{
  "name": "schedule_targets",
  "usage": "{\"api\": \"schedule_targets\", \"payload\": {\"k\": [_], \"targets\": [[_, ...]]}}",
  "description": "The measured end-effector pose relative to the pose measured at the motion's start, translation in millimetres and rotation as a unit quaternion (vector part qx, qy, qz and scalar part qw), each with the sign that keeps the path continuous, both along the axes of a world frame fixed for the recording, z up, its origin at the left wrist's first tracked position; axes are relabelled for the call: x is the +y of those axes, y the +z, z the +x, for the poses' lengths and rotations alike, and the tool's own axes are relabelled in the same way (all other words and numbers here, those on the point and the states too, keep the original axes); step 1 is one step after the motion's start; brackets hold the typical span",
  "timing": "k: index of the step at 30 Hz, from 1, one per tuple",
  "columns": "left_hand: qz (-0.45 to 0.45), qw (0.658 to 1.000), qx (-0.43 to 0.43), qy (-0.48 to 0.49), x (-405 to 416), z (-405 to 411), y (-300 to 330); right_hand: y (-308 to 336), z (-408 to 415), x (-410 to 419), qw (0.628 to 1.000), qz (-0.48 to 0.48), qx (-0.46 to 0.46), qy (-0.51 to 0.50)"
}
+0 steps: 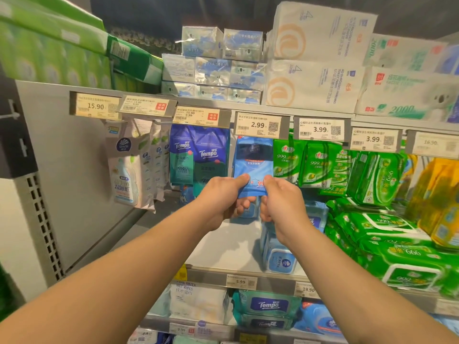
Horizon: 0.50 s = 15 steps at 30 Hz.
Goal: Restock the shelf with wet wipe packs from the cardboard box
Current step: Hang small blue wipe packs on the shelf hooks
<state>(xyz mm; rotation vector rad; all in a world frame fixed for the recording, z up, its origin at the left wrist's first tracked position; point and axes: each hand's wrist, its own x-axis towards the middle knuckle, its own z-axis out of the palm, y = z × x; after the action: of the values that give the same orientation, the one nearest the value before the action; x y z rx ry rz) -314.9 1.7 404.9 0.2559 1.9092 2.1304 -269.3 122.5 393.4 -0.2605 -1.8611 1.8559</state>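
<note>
Blue wipe pack (253, 167) is held up against the hanging row under the upper shelf edge (260, 109), directly below the 2.99 price tag (258, 125). Its bottom edge is pinched from both sides: left hand (223, 197) with thumb on the front and fingers curled behind, right hand (280, 199) gripped the same way at the lower right corner. Dark blue packs (198, 155) are hung just to the left, green packs (310, 165) just to the right. Larger blue packs (278, 254) are stood on the lower shelf (223, 247) beneath the hands, green packs stacked toward its right end. Cardboard box is not seen.
</note>
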Motion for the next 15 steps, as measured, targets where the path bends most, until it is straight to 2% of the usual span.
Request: {"api": "schedule_targets", "payload": {"k": [4, 10, 15], "targets": [[0.013, 0.999, -0.05, -0.004, 4.6, -3.1, -4.0, -9.1, -8.4, 4.8, 0.999, -0.027, -0.021, 0.006], [0.026, 0.996, -0.08, -0.006, 4.6, 1.1, -22.9, -27.7, -4.1, 13.7, 0.995, -0.058, -0.064, 0.04], [-0.02, 0.996, -0.089, 0.013, -2.6, 12.3, -48.6, -46.9, 13.8, 21.5, 0.991, -0.055, -0.114, 0.044]]}}
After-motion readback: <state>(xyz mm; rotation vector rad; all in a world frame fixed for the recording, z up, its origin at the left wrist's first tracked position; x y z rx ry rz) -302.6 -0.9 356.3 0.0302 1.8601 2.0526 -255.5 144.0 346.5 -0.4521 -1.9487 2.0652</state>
